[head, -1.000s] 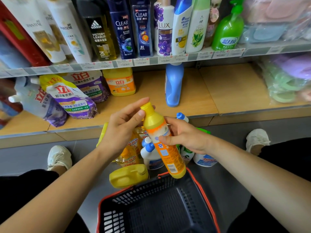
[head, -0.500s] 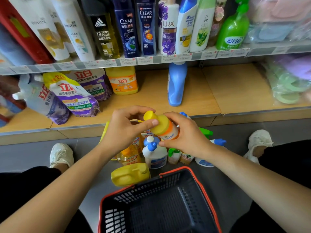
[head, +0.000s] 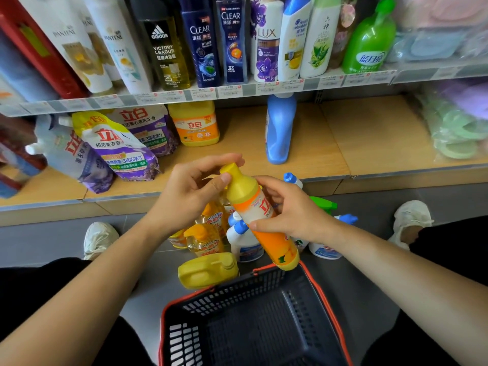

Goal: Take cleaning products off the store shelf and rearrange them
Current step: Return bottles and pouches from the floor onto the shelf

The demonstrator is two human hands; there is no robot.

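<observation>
A tall orange-and-white bottle with a yellow cap (head: 261, 215) is held tilted in front of the low wooden shelf (head: 343, 133), its label facing me. My right hand (head: 295, 210) grips its middle. My left hand (head: 192, 191) pinches the yellow cap between thumb and fingers. Below the hands, several bottles stand on the floor: orange dish-soap bottles (head: 206, 241), white bottles with blue caps (head: 244, 244), a green sprayer (head: 323, 203). A yellow jug (head: 208, 270) lies on its side by the basket.
A black basket with a red rim (head: 253, 326) sits on the grey floor between my knees. On the low shelf stand purple refill pouches (head: 124, 151), an orange jug (head: 196, 125) and a blue bottle (head: 280, 130). Shampoo bottles fill the upper shelf (head: 237, 40).
The bottle was tipped with its cap toward me half a second ago; now it stands more upright with its front label showing. Both hands stayed on it.
</observation>
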